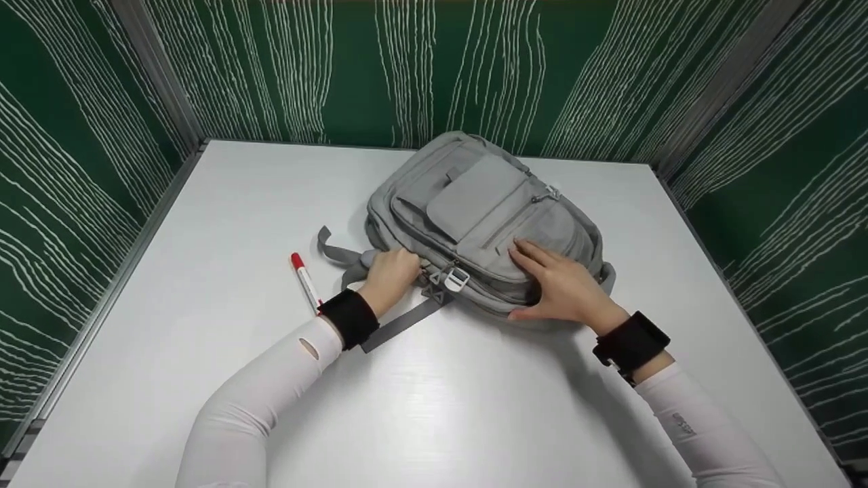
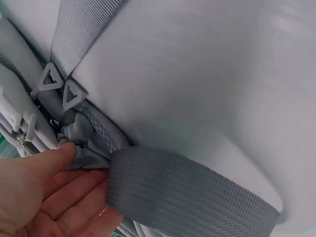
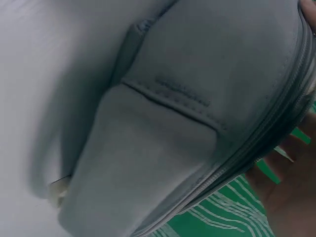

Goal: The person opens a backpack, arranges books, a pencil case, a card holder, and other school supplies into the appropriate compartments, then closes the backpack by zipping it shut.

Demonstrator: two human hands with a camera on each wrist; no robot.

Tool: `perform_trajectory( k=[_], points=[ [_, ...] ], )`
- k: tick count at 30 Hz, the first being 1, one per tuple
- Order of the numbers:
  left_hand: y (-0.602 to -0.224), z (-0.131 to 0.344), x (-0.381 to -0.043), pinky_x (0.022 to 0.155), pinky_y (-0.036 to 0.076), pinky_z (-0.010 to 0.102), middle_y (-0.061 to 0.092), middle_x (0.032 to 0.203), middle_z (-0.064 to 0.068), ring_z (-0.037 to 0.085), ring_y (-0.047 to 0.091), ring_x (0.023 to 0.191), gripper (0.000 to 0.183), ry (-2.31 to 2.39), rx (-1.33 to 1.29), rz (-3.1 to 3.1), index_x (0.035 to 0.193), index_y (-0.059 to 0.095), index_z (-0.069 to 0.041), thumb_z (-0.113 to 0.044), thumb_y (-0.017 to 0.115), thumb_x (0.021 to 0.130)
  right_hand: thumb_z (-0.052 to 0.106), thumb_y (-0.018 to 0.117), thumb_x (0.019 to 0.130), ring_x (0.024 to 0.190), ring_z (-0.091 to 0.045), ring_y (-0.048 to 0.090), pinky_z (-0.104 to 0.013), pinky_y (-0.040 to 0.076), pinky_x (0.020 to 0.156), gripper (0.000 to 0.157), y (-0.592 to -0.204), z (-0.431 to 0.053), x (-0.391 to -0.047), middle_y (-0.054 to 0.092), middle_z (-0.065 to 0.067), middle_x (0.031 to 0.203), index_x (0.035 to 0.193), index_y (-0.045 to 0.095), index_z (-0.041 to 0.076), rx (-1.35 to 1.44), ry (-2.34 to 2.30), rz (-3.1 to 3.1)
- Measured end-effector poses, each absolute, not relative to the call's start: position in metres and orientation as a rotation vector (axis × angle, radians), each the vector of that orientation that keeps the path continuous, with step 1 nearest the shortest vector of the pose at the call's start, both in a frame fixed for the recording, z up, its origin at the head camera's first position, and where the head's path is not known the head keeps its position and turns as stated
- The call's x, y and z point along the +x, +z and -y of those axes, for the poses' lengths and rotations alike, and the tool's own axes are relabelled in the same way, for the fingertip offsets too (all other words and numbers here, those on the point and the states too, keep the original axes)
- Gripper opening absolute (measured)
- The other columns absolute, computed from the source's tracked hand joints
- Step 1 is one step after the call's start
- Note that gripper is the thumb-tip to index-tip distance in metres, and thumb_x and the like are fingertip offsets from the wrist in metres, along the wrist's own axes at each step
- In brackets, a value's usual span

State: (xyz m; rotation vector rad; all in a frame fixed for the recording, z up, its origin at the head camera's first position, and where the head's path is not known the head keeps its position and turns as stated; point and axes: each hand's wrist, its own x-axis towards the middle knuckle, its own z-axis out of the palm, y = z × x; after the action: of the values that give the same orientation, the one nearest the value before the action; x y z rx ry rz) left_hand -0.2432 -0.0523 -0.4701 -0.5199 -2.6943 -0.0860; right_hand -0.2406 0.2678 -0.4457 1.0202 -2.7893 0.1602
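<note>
A grey backpack (image 1: 481, 196) lies tilted on the white table, its front pockets facing up. My left hand (image 1: 392, 276) grips its near left side beside a pale buckle (image 1: 456, 278). In the left wrist view, the thumb and fingers of that hand (image 2: 64, 192) pinch bunched grey fabric (image 2: 81, 136). Two triangular zipper pulls (image 2: 50, 78) hang close by, and a wide webbing strap (image 2: 187, 192) loops past the fingers. My right hand (image 1: 563, 285) rests spread on the backpack's near right part, thumb at its lower edge. The right wrist view shows the backpack's side pocket (image 3: 143, 148).
A white marker with a red cap (image 1: 303, 276) lies on the table (image 1: 434, 407) left of the backpack, close to my left wrist. A loose strap end (image 1: 400, 327) trails over the tabletop. Green panels with white lines (image 1: 352, 68) stand around the table.
</note>
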Motion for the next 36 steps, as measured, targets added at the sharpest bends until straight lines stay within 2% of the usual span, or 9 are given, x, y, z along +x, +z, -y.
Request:
perform_trajectory(
  k=[9,17,22,26,29,31,36],
  points=[
    [-0.46,0.077,-0.267,0.066,0.062,0.052,0.077,0.088,0.024,0.042,0.075,0.08,0.016,-0.242,-0.531,2.837,0.084,0.074,0.006,-0.009,0.072,0.089,0.07,0.083,0.066,0.145,-0.05,0.044,-0.065,0.049,0.107,0.118,-0.436,-0.241,-0.233,0.035,-0.022,0.165,0.157,0.041,0.009,1.064,0.118,2.838],
    [-0.461,0.094,-0.284,0.052,0.059,0.049,0.076,0.08,0.021,0.037,0.074,0.065,0.011,-0.03,-0.553,2.648,0.078,0.075,0.004,-0.002,0.069,0.085,0.071,0.084,0.065,0.144,-0.054,0.043,-0.066,0.047,0.109,0.12,-0.434,-0.22,-0.225,0.033,-0.026,0.165,0.158,0.039,0.01,1.136,0.091,2.82],
    [-0.459,0.103,-0.292,0.058,0.061,0.05,0.076,0.082,0.022,0.039,0.074,0.068,0.009,-0.097,-0.59,2.659,0.077,0.072,0.003,0.001,0.067,0.084,0.069,0.083,0.069,0.149,-0.05,0.038,-0.066,0.043,0.114,0.117,-0.434,-0.218,-0.223,0.029,-0.023,0.168,0.16,0.036,0.011,1.163,0.14,2.842],
    [-0.458,0.107,-0.292,0.06,0.061,0.052,0.076,0.081,0.022,0.04,0.074,0.07,0.01,-0.142,-0.599,2.693,0.076,0.071,0.003,0.0,0.067,0.085,0.069,0.08,0.073,0.151,-0.044,0.038,-0.066,0.04,0.116,0.112,-0.435,-0.227,-0.226,0.033,-0.017,0.168,0.159,0.037,0.012,1.186,0.198,2.833],
    [-0.458,0.11,-0.288,0.065,0.062,0.053,0.077,0.086,0.021,0.04,0.075,0.078,0.009,-0.223,-0.593,2.77,0.083,0.071,0.002,-0.003,0.066,0.089,0.069,0.079,0.075,0.152,-0.04,0.038,-0.066,0.039,0.117,0.11,-0.438,-0.24,-0.23,0.035,-0.012,0.168,0.16,0.037,0.013,1.202,0.238,2.815],
    [-0.458,0.11,-0.284,0.071,0.062,0.055,0.077,0.096,0.02,0.041,0.075,0.088,0.009,-0.303,-0.586,2.822,0.093,0.07,0.001,-0.006,0.065,0.091,0.068,0.08,0.074,0.153,-0.039,0.038,-0.066,0.037,0.119,0.111,-0.439,-0.251,-0.234,0.035,-0.012,0.167,0.16,0.036,0.013,1.21,0.271,2.808],
    [-0.457,0.104,-0.266,0.097,0.058,0.052,0.069,0.127,0.024,0.041,0.068,0.118,0.039,-0.409,-0.663,2.785,0.128,0.064,0.005,-0.005,0.063,0.091,0.067,0.086,0.066,0.152,-0.04,0.037,-0.066,0.033,0.121,0.117,-0.439,-0.282,-0.24,0.037,-0.013,0.166,0.158,0.04,0.013,1.166,0.298,2.841]
  ],
)
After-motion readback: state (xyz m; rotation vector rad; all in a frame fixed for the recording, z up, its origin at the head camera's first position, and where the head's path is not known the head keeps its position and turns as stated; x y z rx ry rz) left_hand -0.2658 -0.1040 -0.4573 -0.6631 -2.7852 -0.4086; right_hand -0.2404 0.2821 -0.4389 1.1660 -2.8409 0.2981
